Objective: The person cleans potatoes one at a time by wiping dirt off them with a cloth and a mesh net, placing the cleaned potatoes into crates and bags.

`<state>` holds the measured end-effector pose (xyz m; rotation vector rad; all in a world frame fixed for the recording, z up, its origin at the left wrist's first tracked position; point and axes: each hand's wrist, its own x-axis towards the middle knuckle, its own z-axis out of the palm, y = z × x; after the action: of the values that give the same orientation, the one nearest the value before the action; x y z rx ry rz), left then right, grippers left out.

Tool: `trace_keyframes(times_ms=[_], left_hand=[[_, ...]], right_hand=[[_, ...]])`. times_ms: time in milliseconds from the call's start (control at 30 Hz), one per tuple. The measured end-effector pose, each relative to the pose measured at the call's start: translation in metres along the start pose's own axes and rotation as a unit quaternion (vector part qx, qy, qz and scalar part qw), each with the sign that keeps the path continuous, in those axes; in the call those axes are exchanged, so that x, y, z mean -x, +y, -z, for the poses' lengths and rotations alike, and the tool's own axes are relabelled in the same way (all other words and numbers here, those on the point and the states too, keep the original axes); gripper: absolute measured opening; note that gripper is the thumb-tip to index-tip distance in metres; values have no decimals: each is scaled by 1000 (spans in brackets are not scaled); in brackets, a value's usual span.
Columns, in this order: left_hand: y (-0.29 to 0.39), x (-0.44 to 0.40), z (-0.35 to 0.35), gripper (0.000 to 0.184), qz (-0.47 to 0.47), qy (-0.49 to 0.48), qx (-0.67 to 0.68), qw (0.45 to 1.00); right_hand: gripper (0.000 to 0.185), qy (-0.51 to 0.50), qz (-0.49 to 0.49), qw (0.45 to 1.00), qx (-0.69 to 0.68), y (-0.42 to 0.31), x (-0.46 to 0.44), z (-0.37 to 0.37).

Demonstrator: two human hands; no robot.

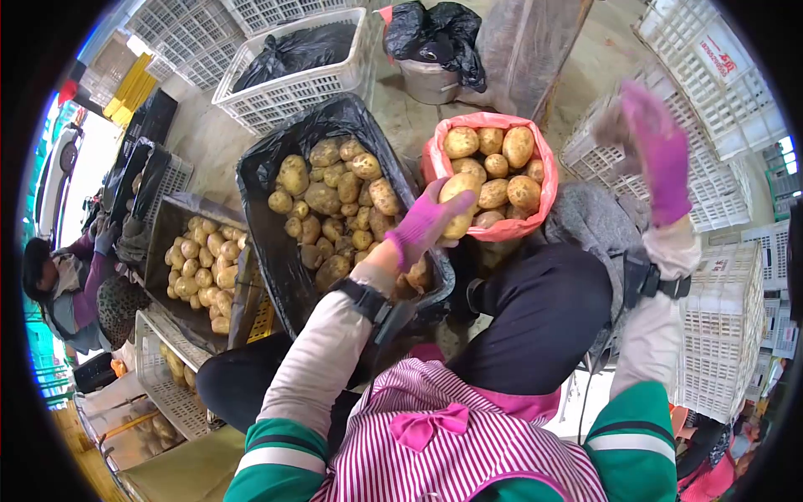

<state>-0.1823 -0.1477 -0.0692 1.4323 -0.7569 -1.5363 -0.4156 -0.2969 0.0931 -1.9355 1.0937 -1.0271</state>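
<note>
My left hand (pixel 427 224), in a purple-pink glove, is closed around a large potato (pixel 460 205). It is over the near-left rim of a pink-red bag (pixel 548 159) full of potatoes (pixel 495 192). My right hand (pixel 657 155), gloved in the same colour, is raised to the right of the bag, well apart from it. Its fingers look stretched out, slightly blurred, and I see nothing held in them. To the left of the bag, a crate lined with black plastic (pixel 255 197) holds many potatoes of mixed sizes (pixel 330 201).
Another potato-filled crate (pixel 155 259) stands farther left, near a seated person (pixel 79 293). White crates (pixel 293 84) stand behind and a stack of them (pixel 719 335) at right. A bucket with a black bag (pixel 427 79) is beyond the pink-red bag. Grey cloth (pixel 594 217) lies by my knee.
</note>
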Motion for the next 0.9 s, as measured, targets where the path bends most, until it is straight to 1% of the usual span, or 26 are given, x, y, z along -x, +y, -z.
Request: trace_keyframes(times_ms=[33, 67, 133, 167, 200, 233, 267, 300, 333, 400, 433, 467, 533, 567, 600, 667, 700, 733, 767, 800, 833, 867, 900], left_hand=[[4, -9, -9, 67, -26, -4, 37, 999], [-6, -28, -11, 67, -27, -8, 34, 999], [-40, -73, -11, 71, -74, 3, 15, 997], [-21, -61, -18, 75, -55, 11, -14, 998], [-13, -66, -20, 75, -52, 11, -19, 998], [-10, -72, -22, 78, -72, 0, -94, 993], [-7, -75, -23, 81, -91, -13, -168, 981], [-5, -79, -28, 85, -93, 33, -236, 967], [-2, -86, -33, 85, -93, 31, -241, 965], [-4, -107, -38, 86, -157, 47, -276, 947], [-16, -128, -35, 83, -214, 39, -312, 925], [-14, -132, -36, 83, -214, 38, -309, 926], [-13, -136, -33, 78, -201, -7, -455, 868], [-10, -132, -33, 73, -204, -4, -447, 871], [-15, -134, -29, 73, -201, -7, -448, 871], [-24, -140, -19, 60, -239, 94, -382, 888], [-28, -139, -12, 46, -292, 234, -369, 851], [-35, -146, -1, 46, -290, 231, -371, 852], [-50, -162, 16, 39, -239, 329, -326, 854], [-58, -168, 31, 33, -185, 423, -276, 843], [-57, -163, 44, 33, -183, 424, -277, 843], [-52, -158, 57, 30, -35, 268, -43, 962], [-48, -156, 66, 28, 114, 81, 196, 971]], right_hand=[[26, -10, -56, 998, -4, 30, 14, 1], [28, -50, -120, 991, -15, 60, 36, -3], [35, -130, -247, 960, -20, 119, 79, -12], [39, -145, -298, 942, 48, 160, 99, -29], [41, -151, -326, 930, 78, 187, 109, -49], [44, -159, -353, 916, 108, 214, 119, -68], [44, -74, -323, 943, 28, 224, 125, -93], [45, 13, -285, 957, -52, 226, 126, -107], [45, 16, -286, 956, -57, 228, 123, -106], [40, -2, -342, 940, -24, 228, 116, -95], [34, -39, -321, 944, 66, 250, 118, -89], [34, -39, -321, 944, 70, 246, 119, -86], [32, 23, -293, 955, -43, 237, 122, -78], [32, -1, -335, 938, -91, 233, 120, -73], [32, 0, -338, 936, -92, 239, 120, -72], [39, -15, -367, 918, -152, 254, 118, -71], [39, -14, -371, 916, -154, 241, 111, -72], [42, -8, -368, 894, -254, 225, 103, -69], [46, -1, -361, 864, -351, 213, 96, -66], [46, -2, -364, 863, -352, 211, 94, -64], [47, -18, -366, 845, -390, 211, 91, -60], [48, -36, -365, 827, -427, 213, 85, -59], [41, 10, -375, 821, -431, 220, 79, -63]])
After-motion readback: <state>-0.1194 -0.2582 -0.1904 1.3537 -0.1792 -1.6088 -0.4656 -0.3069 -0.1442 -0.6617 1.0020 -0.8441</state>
